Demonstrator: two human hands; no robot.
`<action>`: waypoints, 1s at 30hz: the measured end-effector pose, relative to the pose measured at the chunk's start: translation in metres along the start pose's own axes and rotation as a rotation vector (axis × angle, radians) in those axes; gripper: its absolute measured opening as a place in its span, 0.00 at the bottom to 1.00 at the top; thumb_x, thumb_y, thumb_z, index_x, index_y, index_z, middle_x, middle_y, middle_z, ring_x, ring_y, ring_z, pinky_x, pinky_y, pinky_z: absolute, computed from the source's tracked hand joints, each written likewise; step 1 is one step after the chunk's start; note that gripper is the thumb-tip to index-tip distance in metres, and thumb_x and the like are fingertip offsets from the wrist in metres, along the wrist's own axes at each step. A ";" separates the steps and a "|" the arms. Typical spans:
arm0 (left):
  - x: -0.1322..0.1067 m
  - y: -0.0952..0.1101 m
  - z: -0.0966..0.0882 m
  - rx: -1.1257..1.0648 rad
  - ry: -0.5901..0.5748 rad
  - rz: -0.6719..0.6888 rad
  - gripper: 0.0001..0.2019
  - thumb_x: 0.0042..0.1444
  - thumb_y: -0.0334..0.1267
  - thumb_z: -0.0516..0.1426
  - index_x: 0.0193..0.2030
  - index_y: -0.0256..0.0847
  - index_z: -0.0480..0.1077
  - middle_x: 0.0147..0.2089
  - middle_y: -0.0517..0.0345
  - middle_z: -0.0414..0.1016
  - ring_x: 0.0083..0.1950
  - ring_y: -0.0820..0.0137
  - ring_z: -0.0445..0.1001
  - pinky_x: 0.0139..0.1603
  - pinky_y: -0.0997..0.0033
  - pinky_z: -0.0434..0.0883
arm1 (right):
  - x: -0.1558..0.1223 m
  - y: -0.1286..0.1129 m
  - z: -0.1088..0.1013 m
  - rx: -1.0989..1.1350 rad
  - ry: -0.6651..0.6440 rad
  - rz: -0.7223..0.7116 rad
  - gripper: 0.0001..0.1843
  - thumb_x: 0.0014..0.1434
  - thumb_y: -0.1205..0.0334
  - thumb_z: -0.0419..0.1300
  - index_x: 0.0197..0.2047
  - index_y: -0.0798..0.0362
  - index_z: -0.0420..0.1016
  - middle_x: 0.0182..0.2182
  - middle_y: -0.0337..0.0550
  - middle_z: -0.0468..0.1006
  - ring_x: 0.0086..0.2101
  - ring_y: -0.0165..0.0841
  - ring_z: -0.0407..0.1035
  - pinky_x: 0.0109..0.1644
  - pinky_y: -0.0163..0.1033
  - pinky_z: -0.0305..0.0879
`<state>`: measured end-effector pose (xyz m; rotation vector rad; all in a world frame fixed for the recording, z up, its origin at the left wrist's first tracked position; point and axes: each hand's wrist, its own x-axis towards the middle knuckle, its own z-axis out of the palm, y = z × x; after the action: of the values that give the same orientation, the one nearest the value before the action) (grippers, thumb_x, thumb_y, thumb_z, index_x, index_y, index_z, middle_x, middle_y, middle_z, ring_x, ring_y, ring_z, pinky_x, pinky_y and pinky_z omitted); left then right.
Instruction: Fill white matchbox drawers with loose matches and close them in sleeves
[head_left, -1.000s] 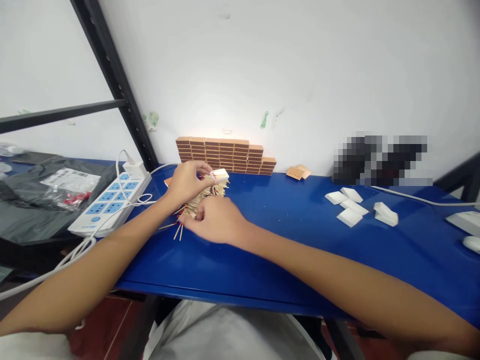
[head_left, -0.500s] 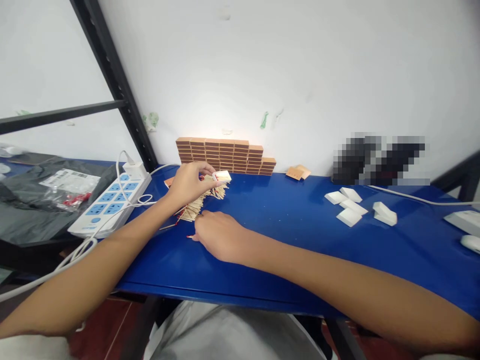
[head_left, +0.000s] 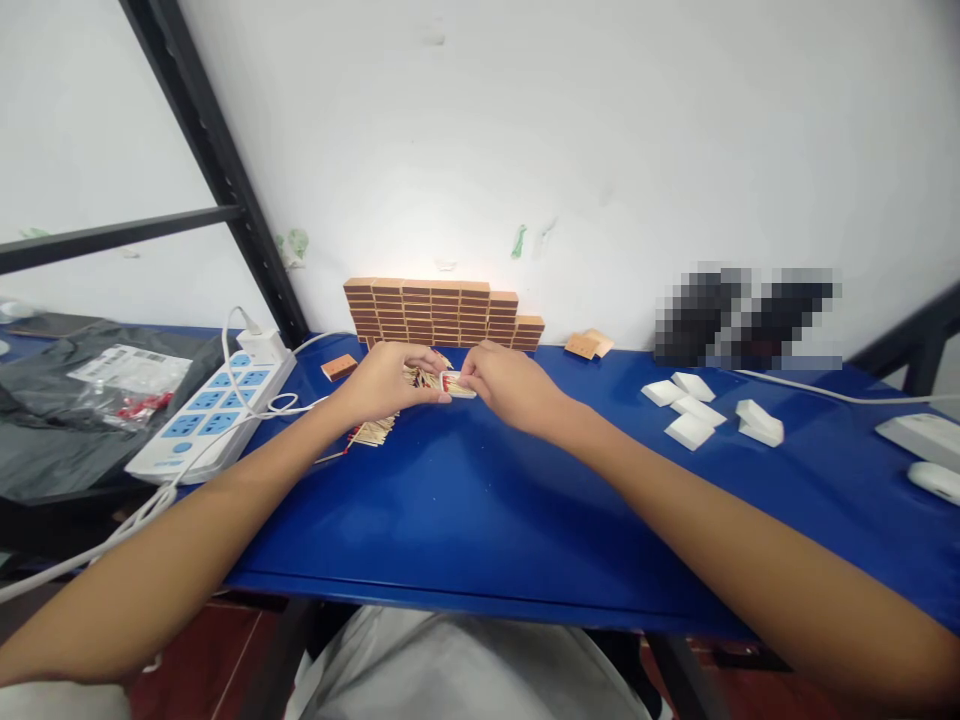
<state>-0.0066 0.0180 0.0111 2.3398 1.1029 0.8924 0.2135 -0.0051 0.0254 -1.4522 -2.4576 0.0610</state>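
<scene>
Two bare hands meet at a small white tray (head_left: pixel 462 392), which lies between them with its long axis running roughly left to right. Your left hand (head_left: pixel 388 382) is at the tray's left end, partly closed: the thumb is along the near side, the fingers curve over from the far side, and together they appear to hold it. Your right hand (head_left: pixel 514 388) is at the tray's right end, its thumb and fingers bent down and close together; you cannot tell whether they pinch anything. Neither hand is clearly nearer, since each reaches one end.

Red-tipped matches (head_left: pixel 450 383) show inside the tray, heads toward your left hand, sticks seeming to follow its length. To the left of the tray and nearer you, loose matches (head_left: pixel 373 431) lie on the blue table (head_left: pixel 480 540), partly hidden by your left hand. Behind the tray, a stepped stack of matchboxes (head_left: pixel 446 312) stands against the wall. Farther left of the tray is an orange matchbox (head_left: pixel 339 367); well to its right are several other white trays (head_left: pixel 691 431).
</scene>
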 end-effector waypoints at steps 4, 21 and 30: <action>0.002 0.000 -0.004 -0.056 -0.005 -0.018 0.19 0.46 0.50 0.74 0.43 0.44 0.81 0.46 0.53 0.86 0.49 0.58 0.83 0.55 0.59 0.78 | 0.004 0.002 0.007 0.046 0.052 -0.061 0.07 0.72 0.64 0.58 0.46 0.55 0.77 0.46 0.51 0.78 0.42 0.37 0.72 0.41 0.38 0.58; 0.009 -0.022 -0.028 0.092 0.269 -0.117 0.20 0.44 0.51 0.74 0.38 0.40 0.79 0.42 0.51 0.85 0.46 0.58 0.84 0.49 0.63 0.80 | 0.015 -0.094 0.043 0.240 -0.075 -0.446 0.10 0.69 0.61 0.61 0.51 0.52 0.77 0.48 0.48 0.78 0.46 0.40 0.73 0.45 0.41 0.65; 0.007 -0.019 -0.027 0.133 0.256 -0.082 0.16 0.47 0.46 0.73 0.38 0.41 0.79 0.41 0.53 0.86 0.46 0.59 0.84 0.50 0.63 0.80 | 0.016 -0.099 0.050 0.175 -0.103 -0.279 0.09 0.68 0.64 0.59 0.47 0.56 0.78 0.49 0.53 0.81 0.48 0.43 0.75 0.47 0.44 0.69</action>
<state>-0.0324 0.0377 0.0221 2.3111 1.3884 1.1435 0.1091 -0.0348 -0.0009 -1.0494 -2.6373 0.2913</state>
